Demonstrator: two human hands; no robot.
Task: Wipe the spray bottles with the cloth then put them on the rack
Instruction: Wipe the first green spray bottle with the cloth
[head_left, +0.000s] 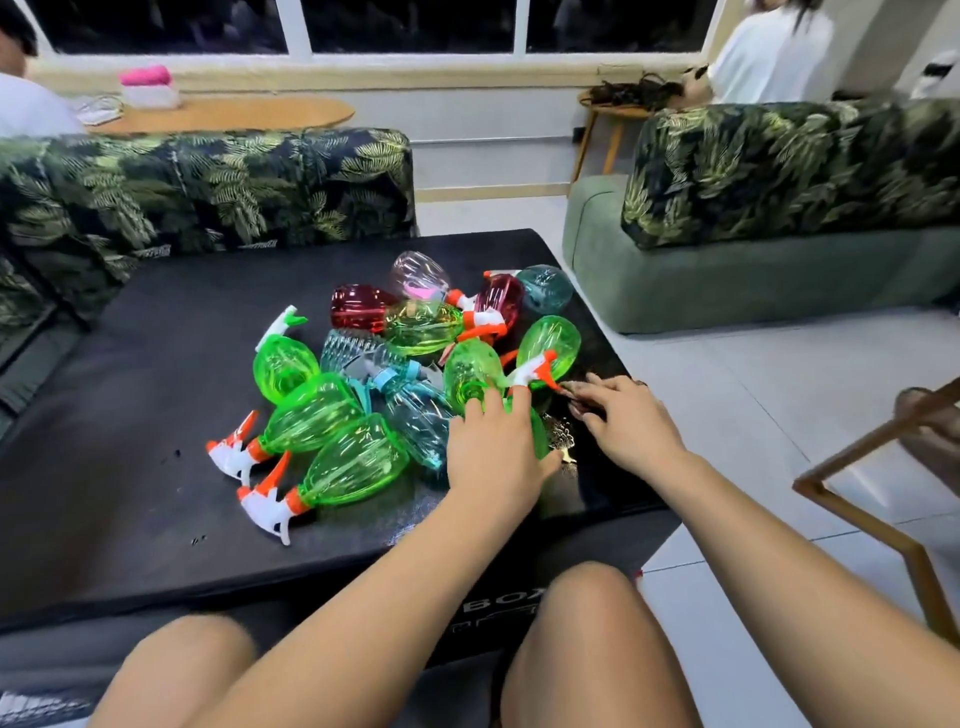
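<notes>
Several spray bottles lie in a heap on the black table (156, 364): green ones (332, 415), red ones (358, 306), light blue ones (415, 415) and a pink one (418, 273), most with white and orange trigger heads. My left hand (493, 452) grips a green spray bottle (538, 439) at the heap's near right side, and most of that bottle is hidden under the hand. Just to the right, my right hand (631, 421) pinches a dark cloth (571, 389) with its fingertips near the table's right edge. The cloth is blurred and barely stands out from the black top.
A gold-coloured rack frame (878, 519) stands on the tiled floor at the right. Leaf-patterned sofas (208, 187) sit behind the table and at the far right. My knees are under the table's front edge. Other people sit at the back.
</notes>
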